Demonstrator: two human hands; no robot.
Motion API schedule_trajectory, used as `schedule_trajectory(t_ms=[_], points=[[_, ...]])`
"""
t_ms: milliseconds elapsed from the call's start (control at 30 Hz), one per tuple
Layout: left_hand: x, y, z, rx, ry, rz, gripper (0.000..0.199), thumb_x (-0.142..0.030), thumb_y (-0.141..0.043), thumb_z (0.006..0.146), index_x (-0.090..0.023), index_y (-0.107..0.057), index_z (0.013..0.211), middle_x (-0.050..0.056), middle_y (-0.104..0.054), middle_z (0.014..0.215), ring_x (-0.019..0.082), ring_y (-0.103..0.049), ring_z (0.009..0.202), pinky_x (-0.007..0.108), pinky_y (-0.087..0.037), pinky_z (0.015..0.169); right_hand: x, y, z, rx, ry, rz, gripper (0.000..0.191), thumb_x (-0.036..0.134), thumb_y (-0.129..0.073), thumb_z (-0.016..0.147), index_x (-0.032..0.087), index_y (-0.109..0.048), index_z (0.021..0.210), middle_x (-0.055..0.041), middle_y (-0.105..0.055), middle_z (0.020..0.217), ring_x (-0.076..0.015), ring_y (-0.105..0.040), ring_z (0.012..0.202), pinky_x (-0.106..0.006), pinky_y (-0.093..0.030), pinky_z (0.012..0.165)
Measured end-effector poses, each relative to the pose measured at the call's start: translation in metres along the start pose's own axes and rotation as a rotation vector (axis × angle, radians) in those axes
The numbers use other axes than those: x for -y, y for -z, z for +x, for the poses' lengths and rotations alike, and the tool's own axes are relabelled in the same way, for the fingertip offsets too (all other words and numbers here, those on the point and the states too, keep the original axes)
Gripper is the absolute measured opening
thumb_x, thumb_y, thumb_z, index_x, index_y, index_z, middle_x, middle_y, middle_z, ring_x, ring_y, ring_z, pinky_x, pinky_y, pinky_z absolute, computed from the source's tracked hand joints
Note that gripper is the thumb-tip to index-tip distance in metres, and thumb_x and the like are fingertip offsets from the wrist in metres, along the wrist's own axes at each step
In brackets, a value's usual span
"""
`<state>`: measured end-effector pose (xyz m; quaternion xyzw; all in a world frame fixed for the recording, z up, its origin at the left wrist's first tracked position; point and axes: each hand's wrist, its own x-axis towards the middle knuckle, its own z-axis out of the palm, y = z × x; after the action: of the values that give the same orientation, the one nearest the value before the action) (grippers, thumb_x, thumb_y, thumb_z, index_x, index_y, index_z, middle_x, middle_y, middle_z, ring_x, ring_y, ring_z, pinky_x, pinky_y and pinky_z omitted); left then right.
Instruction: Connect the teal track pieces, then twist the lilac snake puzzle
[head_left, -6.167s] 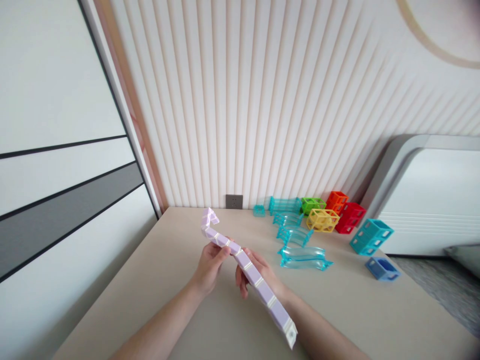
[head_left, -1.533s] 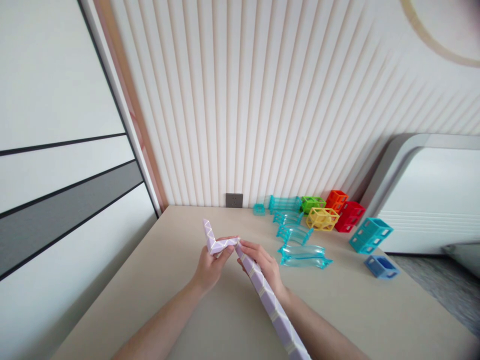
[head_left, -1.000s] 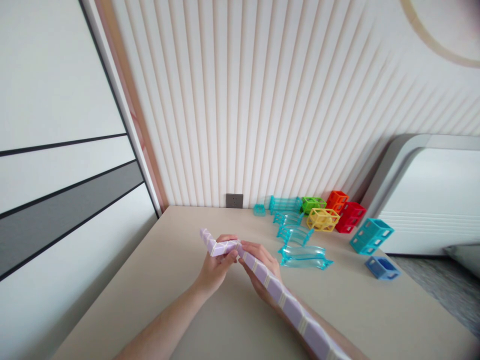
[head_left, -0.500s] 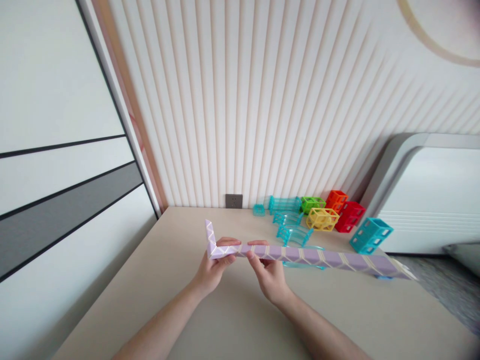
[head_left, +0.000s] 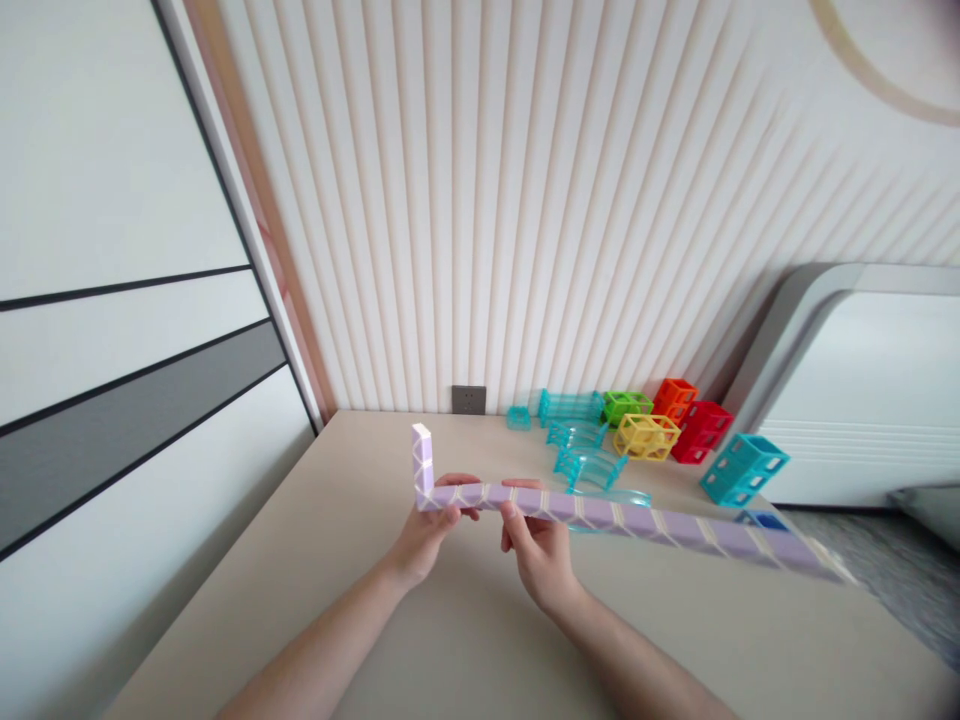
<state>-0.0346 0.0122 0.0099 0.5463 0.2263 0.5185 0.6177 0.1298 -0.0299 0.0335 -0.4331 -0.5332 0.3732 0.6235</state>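
A long lilac segmented strip (head_left: 637, 520) with pale zigzag lines stretches from the middle toward the right, above the table. At its left end a short piece bends upward. My left hand (head_left: 427, 530) grips it just right of that bend, thumb in front and fingers behind. A little farther right, my right hand (head_left: 538, 545) pinches the same strip between thumb and fingers. The far right end hangs unsupported and looks blurred.
On the beige table (head_left: 450, 640), clear teal track pieces (head_left: 589, 465) lie behind the strip. Green (head_left: 626, 405), yellow (head_left: 646, 438), orange (head_left: 673, 398), red (head_left: 703, 432) and teal blocks (head_left: 744, 470) stand at the back right. A wall socket (head_left: 469, 400) sits behind.
The short left piece has turned and now shows its pale end face. The strip's right end has dropped slightly and moved right. Both hands keep their hold.
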Motion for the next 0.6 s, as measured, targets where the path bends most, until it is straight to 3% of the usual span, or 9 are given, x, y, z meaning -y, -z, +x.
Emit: schedule_trajectory(t_ms=[133, 367, 600], points=[[-0.001, -0.003, 0.002, -0.075, 0.014, -0.109, 0.044, -0.055, -0.071, 0.081, -0.015, -0.069, 0.1, 0.008, -0.065, 0.087, 0.02, -0.058, 0.079, 0.034, -0.046, 0.075, -0.002, 0.001, -0.001, -0.018, 0.027, -0.004, 0.036, 0.053, -0.061, 0.088, 0.019, -0.06, 0.1, 0.0057, -0.05, 0.053, -0.0118, -0.05, 0.044, -0.022, -0.043, 0.041], [-0.013, -0.005, 0.001, 0.08, 0.038, -0.015, 0.042, -0.049, -0.07, 0.084, -0.014, -0.068, 0.107, 0.007, -0.064, 0.086, 0.02, -0.056, 0.081, 0.033, -0.044, 0.076, 0.003, 0.002, 0.009, -0.012, -0.023, 0.107, 0.045, 0.06, -0.056, 0.089, 0.015, -0.061, 0.087, 0.0037, -0.053, 0.049, -0.0093, -0.047, 0.039, -0.021, -0.038, 0.04], [-0.006, -0.002, 0.006, -0.167, -0.054, -0.113, 0.042, -0.05, -0.073, 0.081, -0.019, -0.065, 0.109, 0.006, -0.062, 0.098, 0.015, -0.057, 0.074, 0.027, -0.047, 0.063, -0.005, 0.001, 0.005, -0.041, 0.0, 0.047, 0.042, 0.06, -0.058, 0.089, 0.018, -0.057, 0.093, 0.0049, -0.053, 0.05, -0.0112, -0.049, 0.043, -0.022, -0.04, 0.043]])
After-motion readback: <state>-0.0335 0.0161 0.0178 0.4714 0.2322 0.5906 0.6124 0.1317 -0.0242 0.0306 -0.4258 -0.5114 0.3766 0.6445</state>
